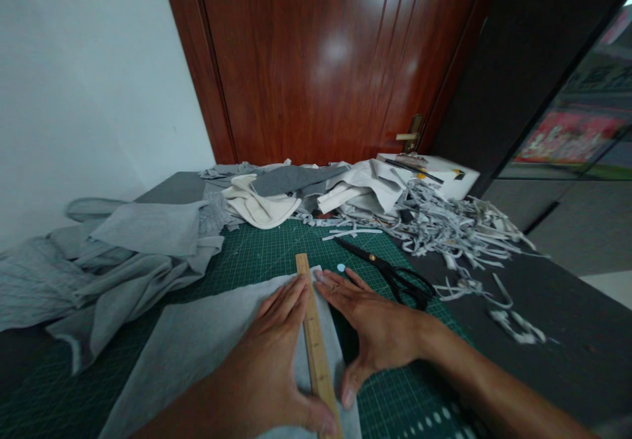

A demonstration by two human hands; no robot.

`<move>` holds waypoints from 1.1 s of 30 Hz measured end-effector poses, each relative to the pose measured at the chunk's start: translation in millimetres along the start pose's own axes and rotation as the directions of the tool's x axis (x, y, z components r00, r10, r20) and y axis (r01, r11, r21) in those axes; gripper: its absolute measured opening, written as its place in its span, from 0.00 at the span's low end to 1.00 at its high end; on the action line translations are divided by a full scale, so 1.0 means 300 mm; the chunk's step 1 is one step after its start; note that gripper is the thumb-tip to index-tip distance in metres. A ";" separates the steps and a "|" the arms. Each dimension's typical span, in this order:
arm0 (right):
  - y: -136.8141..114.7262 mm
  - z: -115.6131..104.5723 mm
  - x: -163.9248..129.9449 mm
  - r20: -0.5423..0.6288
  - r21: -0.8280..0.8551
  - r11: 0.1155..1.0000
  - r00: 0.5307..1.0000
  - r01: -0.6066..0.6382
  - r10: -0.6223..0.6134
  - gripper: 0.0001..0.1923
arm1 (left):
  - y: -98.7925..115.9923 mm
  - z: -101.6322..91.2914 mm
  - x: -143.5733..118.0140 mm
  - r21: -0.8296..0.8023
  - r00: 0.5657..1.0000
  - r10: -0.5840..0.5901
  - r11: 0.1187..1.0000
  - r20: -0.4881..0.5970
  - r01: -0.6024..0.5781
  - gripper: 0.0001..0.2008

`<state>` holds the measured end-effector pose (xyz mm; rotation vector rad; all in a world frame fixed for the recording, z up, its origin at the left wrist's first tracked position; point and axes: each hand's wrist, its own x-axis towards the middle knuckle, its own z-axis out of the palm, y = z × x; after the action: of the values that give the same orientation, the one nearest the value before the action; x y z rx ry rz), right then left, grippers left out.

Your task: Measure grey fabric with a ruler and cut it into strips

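Both hands lie flat and open on the work, clasping nothing. Our left hand presses down on the wooden ruler and on the grey fabric piece beneath it, fingers spread along the ruler's left edge and the thumb at its near end. Our right hand rests palm down just to the right of the ruler, fingertips touching its right edge near the far end, thumb reaching toward the near end.

We see the ruler running away from us, its long axis nearly straight ahead and tilted slightly left at the far end, sitting close to the fabric's right edge on the green cutting mat. It lies between our two hands, touched by both. Black scissors lie on the mat beyond and right of our right hand, nearer that hand than the left. Strips of cut cloth heap on the table further right, and loose grey cloths are piled to the left.
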<state>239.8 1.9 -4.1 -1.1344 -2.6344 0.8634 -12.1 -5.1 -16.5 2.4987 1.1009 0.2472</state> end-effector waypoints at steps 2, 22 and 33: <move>0.000 -0.002 -0.001 0.008 0.001 1.000 1.000 0.001 -0.001 0.81 | -0.003 0.001 -0.002 -0.012 1.000 0.025 1.000 -0.015 -0.025 0.78; 0.058 -0.105 0.016 -0.336 -0.262 0.938 0.933 -0.226 0.131 0.24 | -0.009 -0.001 -0.001 -0.025 0.999 0.035 0.999 -0.008 -0.035 0.74; 0.137 -0.143 0.058 -0.343 -0.283 0.923 0.926 -0.260 0.156 0.12 | 0.005 -0.011 -0.001 -0.023 1.000 0.003 1.000 0.016 -0.002 0.74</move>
<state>267.9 55.9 6.7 -1.5145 -2.4689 0.2411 -12.4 -5.4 -12.8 2.4777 1.0829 0.2392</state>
